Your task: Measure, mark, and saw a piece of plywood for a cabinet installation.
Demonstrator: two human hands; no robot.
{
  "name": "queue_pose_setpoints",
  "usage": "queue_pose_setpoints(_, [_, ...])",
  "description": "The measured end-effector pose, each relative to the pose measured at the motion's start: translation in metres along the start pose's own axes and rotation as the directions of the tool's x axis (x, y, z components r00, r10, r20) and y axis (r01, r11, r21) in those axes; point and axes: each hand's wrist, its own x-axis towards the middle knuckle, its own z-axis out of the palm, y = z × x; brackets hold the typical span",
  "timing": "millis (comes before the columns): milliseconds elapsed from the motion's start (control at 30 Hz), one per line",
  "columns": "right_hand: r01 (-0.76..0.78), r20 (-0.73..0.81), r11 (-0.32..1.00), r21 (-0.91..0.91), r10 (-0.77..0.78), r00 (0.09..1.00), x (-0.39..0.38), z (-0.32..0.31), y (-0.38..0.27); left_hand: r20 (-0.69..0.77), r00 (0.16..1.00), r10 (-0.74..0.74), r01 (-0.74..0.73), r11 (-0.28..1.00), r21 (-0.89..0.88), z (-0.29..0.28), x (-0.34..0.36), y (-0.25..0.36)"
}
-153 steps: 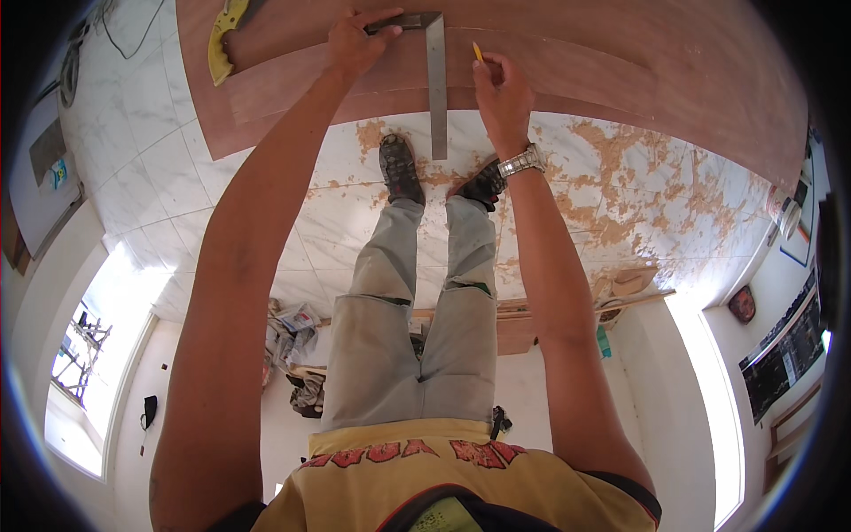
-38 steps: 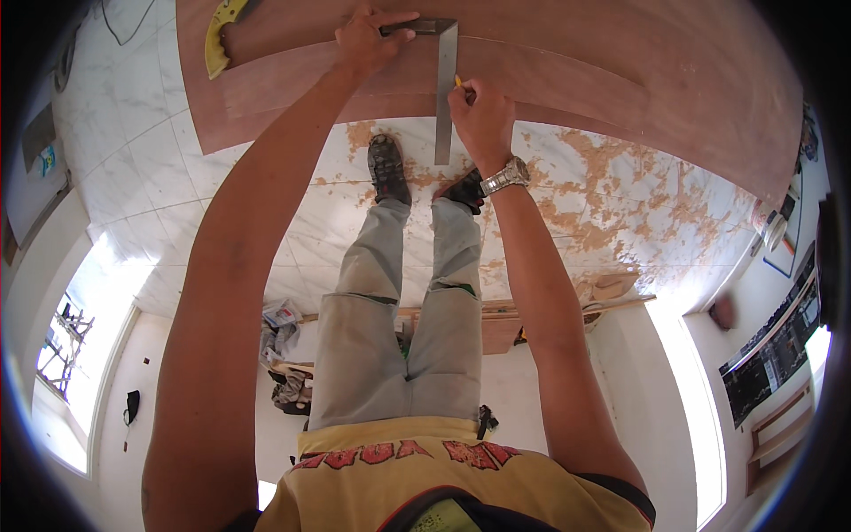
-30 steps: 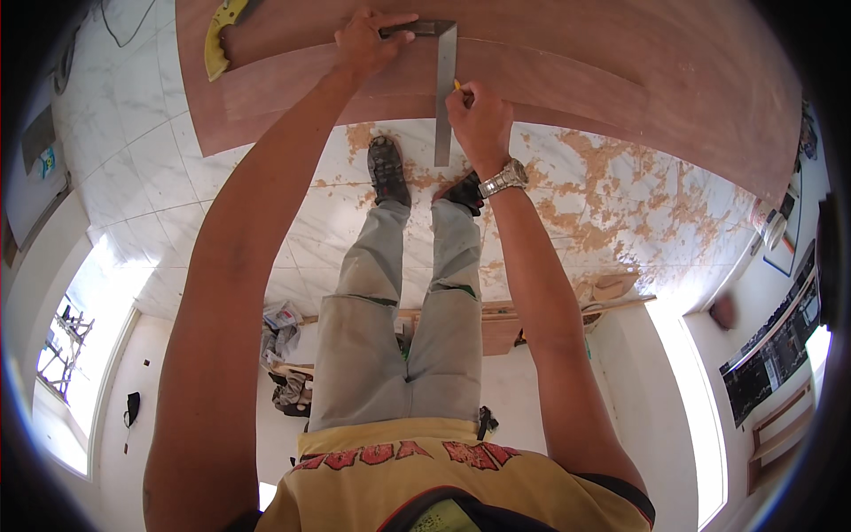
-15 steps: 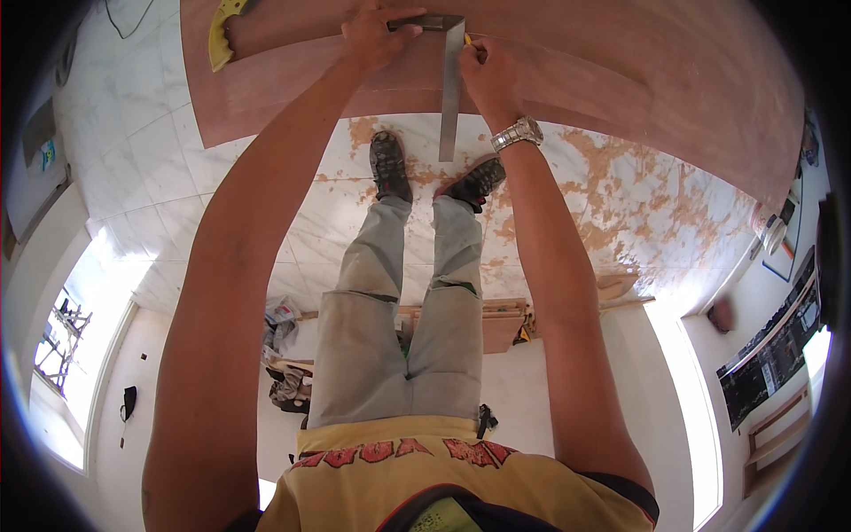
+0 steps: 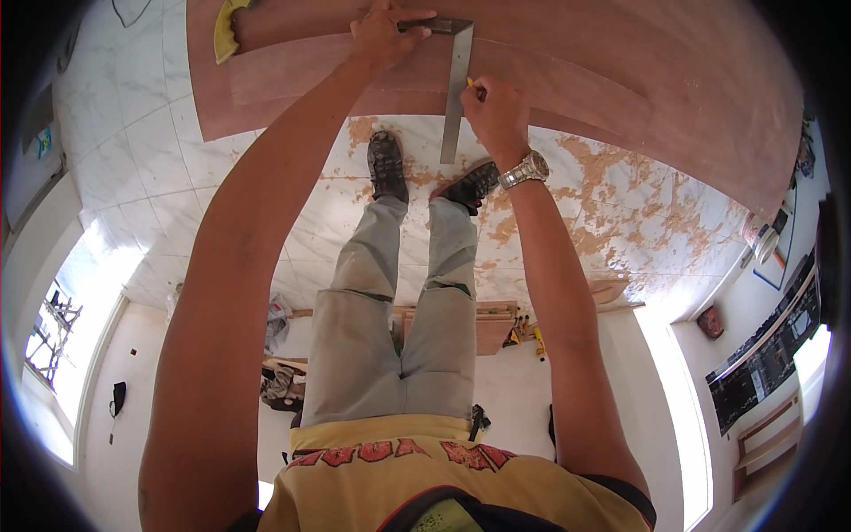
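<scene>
A try square lies on a reddish-brown wooden board. Its metal blade points toward me and sticks out past the board's near edge. My left hand grips the square's dark stock, thumb on the near side and a finger stretched along the far side. Closed around a thin yellow pencil, my right hand rests beside the blade's right edge. The pencil's tip is close to the blade; whether it touches the board is hard to see.
A yellow-handled tool lies at the board's left. Below the near edge are my shoes on white floor tiles strewn with brown dust. Behind me lean wooden pieces by the wall. A white bucket stands at far right.
My right hand has moved toward me along the blade with the pencil. The left hand stays on the square's stock. The whole view has shifted slightly.
</scene>
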Motion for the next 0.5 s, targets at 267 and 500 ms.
queue_pose_setpoints(267, [0.01,0.032,0.999,-0.036,-0.009,0.999,-0.002,-0.003,-0.011,-0.083,0.989,0.125,-0.12,0.991,0.059,0.001,0.004,-0.019])
queue_pose_setpoints(500, [-0.133,-0.088,0.837,0.53,0.21,0.974,0.009,-0.001,0.029,0.007,0.997,0.079,-0.079,0.997,0.011,-0.003,-0.001,0.001])
